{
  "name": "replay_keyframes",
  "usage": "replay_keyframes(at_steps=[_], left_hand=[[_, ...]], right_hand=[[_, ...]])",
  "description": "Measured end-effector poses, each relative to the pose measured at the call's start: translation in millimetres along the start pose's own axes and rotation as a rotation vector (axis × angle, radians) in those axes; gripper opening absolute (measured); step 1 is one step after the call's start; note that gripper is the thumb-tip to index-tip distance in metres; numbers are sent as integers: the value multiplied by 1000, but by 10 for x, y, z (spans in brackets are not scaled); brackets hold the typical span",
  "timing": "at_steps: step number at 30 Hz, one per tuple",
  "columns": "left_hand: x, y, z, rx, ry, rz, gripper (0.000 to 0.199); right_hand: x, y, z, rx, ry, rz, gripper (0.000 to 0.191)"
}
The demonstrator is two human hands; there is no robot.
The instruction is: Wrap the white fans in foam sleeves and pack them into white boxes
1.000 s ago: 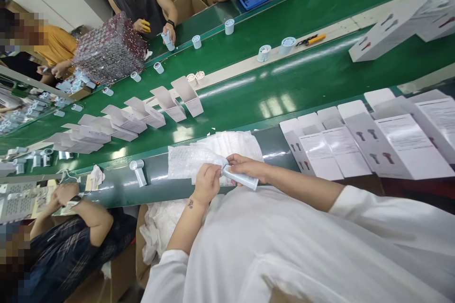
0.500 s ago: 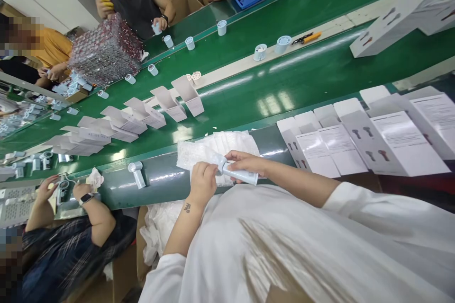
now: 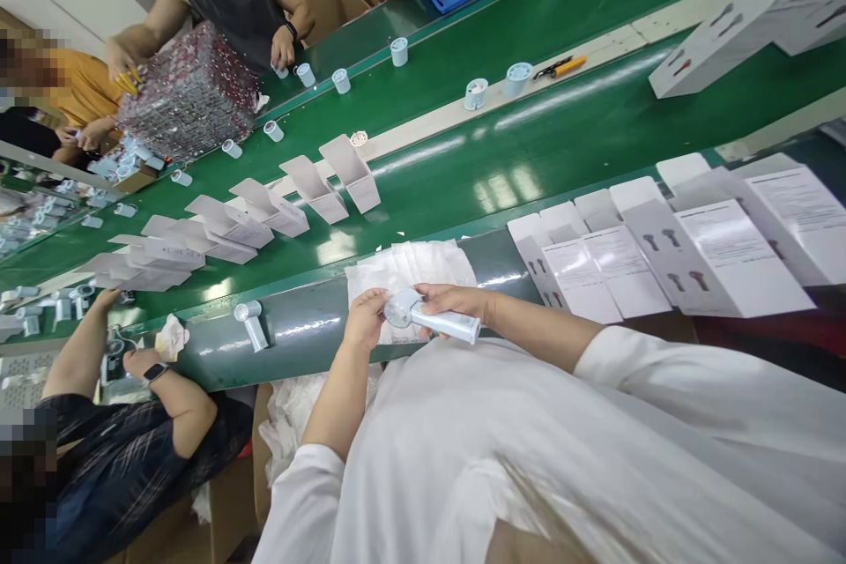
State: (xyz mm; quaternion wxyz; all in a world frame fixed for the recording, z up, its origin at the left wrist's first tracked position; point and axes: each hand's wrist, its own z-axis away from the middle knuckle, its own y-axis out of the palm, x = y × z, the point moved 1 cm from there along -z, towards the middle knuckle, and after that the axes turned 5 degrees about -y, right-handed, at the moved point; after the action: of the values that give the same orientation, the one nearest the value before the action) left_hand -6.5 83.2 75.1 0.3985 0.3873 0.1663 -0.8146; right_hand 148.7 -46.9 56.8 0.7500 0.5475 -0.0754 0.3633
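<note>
A light-blue handheld fan (image 3: 453, 323) lies sideways between my hands, its round head to the left and its handle to the right. My right hand (image 3: 456, 301) is closed around the upper handle, just beside the head. The left edge of the head is pinched by the fingers of my left hand (image 3: 366, 315). Beneath the fan, a stack of white translucent bags (image 3: 433, 263) lies on the dark-green work surface (image 3: 304, 317). Another light-blue handheld fan (image 3: 251, 326) rests to the left, apart from my hands.
White boxes with printed sheets (image 3: 717, 242) stand at my right. Several open white boxes (image 3: 350, 172) line the green conveyor belt (image 3: 436, 163). Light-blue cylindrical parts (image 3: 398, 52) ride the farther belt. A co-worker's arm (image 3: 178, 397) is at left; other people work across the line.
My left hand has shifted left to the edge of the fan head, turning the round face into view. A co-worker at left has reached one arm toward the belt.
</note>
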Motion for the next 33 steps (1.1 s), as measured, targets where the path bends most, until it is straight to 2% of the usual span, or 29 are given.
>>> replay_keyframes(at_steps=[2,5,8,10,13,15,17,18,20,22,24,28,30,33], left_hand=[[-18,-39,70,-65,199,-248,20],[15,-96,316,-137,658,-669,14],[72,-78,561,-210,1020,-892,14],[63,-24,654,-279,1161,-940,14],[-17,62,688,-378,1291,-924,15],[-55,92,667,-329,1367,-942,19],[-50,83,634,-218,1425,-1006,24],[-33,64,618,-182,1442,-1040,25],[16,22,594,-197,1429,-1093,24],[73,21,590,-248,1362,-1128,22],[118,89,603,-251,1283,-1119,21],[69,310,597,-88,1186,-935,22],[-41,347,552,-75,1042,-802,22],[-241,284,502,-64,734,-608,23]], right_hand=[[-38,14,2,-98,-12,3,53],[-71,94,66,-240,-52,-19,44],[-63,238,170,-336,-70,-43,42],[-43,341,228,-372,-60,-54,41],[5,458,272,-403,-69,-68,35],[43,502,282,-425,-83,-82,30],[74,520,297,-463,-94,-109,25],[82,522,309,-478,-93,-125,23],[80,520,343,-480,-83,-156,15],[58,515,374,-464,-80,-170,11],[29,513,381,-491,-102,-156,11],[0,521,270,-589,-123,-68,13],[24,508,191,-614,-84,-15,16],[145,450,175,-639,-27,119,18]])
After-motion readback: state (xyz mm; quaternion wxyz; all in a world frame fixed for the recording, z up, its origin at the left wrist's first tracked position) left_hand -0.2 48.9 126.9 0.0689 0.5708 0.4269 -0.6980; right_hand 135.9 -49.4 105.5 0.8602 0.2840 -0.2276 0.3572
